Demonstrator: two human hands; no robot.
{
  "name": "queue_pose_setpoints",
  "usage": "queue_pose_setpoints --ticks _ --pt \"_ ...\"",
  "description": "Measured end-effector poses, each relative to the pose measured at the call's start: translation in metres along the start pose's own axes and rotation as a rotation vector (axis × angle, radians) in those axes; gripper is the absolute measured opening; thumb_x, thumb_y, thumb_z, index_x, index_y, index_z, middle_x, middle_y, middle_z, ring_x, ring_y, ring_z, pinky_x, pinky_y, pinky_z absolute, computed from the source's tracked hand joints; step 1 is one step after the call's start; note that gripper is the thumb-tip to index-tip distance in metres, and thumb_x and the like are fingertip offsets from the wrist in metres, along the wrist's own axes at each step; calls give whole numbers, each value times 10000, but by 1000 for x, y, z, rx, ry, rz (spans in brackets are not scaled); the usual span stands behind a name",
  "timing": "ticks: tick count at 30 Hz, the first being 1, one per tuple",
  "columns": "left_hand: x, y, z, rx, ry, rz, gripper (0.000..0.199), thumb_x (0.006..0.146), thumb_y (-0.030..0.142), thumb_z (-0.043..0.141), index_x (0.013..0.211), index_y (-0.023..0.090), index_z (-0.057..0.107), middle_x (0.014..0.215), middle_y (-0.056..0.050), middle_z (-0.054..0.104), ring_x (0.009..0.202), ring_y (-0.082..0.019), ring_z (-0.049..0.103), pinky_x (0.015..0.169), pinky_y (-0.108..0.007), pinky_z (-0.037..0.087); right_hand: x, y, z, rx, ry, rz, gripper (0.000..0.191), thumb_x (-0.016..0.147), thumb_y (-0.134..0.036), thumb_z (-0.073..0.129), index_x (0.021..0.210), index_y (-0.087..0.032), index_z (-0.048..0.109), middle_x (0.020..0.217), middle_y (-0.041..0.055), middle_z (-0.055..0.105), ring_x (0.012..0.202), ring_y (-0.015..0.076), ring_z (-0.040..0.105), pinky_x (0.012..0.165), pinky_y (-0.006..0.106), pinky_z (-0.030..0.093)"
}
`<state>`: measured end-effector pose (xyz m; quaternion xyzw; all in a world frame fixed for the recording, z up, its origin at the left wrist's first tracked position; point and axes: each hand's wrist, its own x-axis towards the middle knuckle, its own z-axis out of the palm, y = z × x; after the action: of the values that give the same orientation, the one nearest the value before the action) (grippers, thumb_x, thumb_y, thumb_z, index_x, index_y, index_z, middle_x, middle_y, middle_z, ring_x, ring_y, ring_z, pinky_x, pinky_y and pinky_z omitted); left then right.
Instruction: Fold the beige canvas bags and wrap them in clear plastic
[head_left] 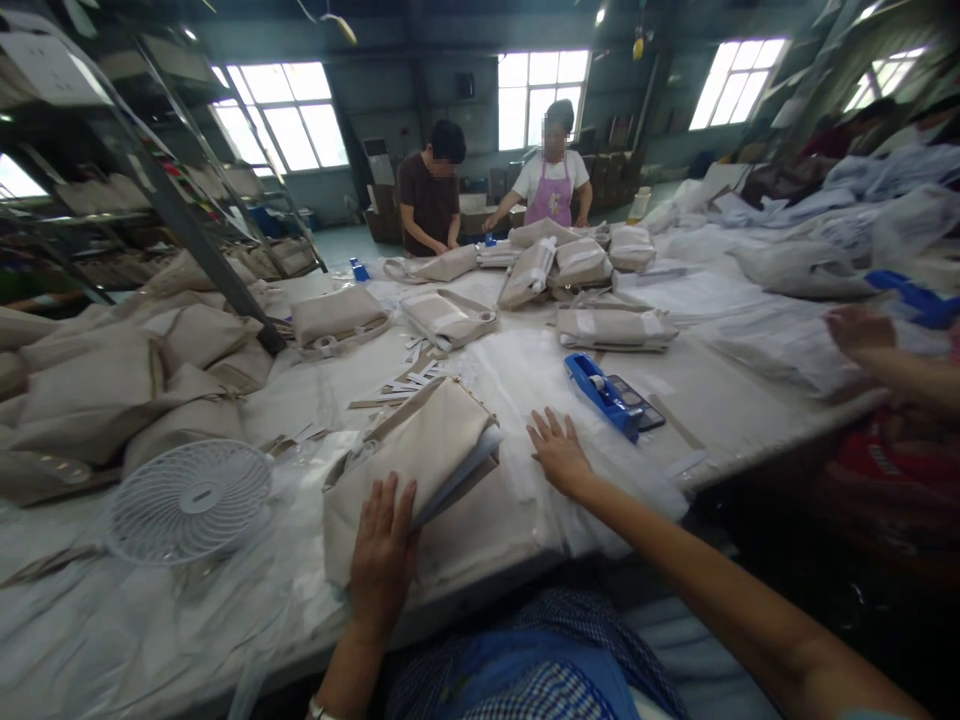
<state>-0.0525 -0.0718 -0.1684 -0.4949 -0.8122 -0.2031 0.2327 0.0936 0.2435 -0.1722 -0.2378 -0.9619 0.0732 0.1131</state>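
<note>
A beige bag (442, 430) lies on the table in front of me, with pale grey-white material showing at its open right side. My left hand (384, 550) rests on the near face of this bag, fingers stretched out and close together, not wrapped round it. To the right, my right hand (559, 455) lies with spread fingers on a stack of clear plastic sheets (600, 520). Just beyond that hand stands a blue tape dispenser (600, 395), beside a dark phone (636, 402).
A white fan (191, 500) stands at the left, near a large pile of beige bags (97, 400). Paper strips (409, 385) lie behind my bag. Folded bags (555, 265) are heaped farther back, where two people work. A co-worker's hand (862, 330) reaches in at right.
</note>
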Motion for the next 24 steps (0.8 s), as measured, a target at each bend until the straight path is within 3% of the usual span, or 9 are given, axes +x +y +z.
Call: queue_pose_setpoints --ticks 4,6,10,12,16,18,20,22,24 --pt "1 3 2 -5 17 -13 759 950 137 508 1584 318 131 1587 -106 352 1486 -327 270 1152 -567 394 9 9 7 -8 -1 -62 136 861 -111 656 898 -186 762 1382 131 611 1431 365 384 1179 646 198" --pt "2 3 1 -14 23 -27 750 953 144 497 1584 319 130 1591 -98 347 1486 -321 273 1158 -561 387 12 9 2 3 30 -97 162 885 -145 651 788 -222 755 1308 75 670 1410 326 427 1199 616 183" --pt "6 3 -1 -35 31 -60 730 959 163 483 1584 315 137 1596 -85 340 1486 -309 276 1166 -549 384 10 -4 -10 70 127 -180 155 920 -201 643 828 -248 759 1274 62 691 1361 314 494 1190 639 175" --pt "8 2 -2 -40 35 -70 728 956 167 484 1583 316 145 1599 -76 336 1487 -305 276 1169 -542 383 1 -17 -14 182 133 -240 147 924 -199 636 873 -250 764 1247 68 705 1302 293 556 1175 598 256" --pt "9 2 -3 -42 32 -83 727 955 175 487 1582 319 149 1599 -68 337 1486 -304 281 1167 -535 392 -28 -48 -19 538 -172 -398 138 917 -333 651 916 -282 779 1103 33 761 1023 215 708 944 350 512" --pt "9 2 -3 -43 27 -85 728 956 171 486 1582 323 147 1596 -67 343 1485 -303 285 1164 -535 396 -38 -56 -18 652 -229 -340 257 949 -433 584 889 -275 778 911 16 780 841 186 727 809 286 533" --pt "9 2 -3 -45 25 -87 731 955 166 485 1582 326 145 1594 -66 348 1484 -303 286 1167 -538 392 -39 -58 -10 667 -18 -145 360 999 -432 472 919 -241 766 869 45 767 841 201 718 834 311 528" --pt "9 3 -4 -47 26 -88 732 954 164 486 1581 329 145 1591 -66 353 1484 -303 287 1167 -541 389 -34 -58 6 581 237 25 332 990 -373 468 1099 -195 726 1139 123 729 1110 269 660 1013 420 469" --pt "10 4 -3 -51 27 -88 731 954 165 486 1581 330 149 1591 -65 354 1484 -304 286 1165 -542 392 -30 -62 28 483 291 70 431 918 -320 573 1319 -165 610 1459 170 528 1395 341 436 1158 547 312"
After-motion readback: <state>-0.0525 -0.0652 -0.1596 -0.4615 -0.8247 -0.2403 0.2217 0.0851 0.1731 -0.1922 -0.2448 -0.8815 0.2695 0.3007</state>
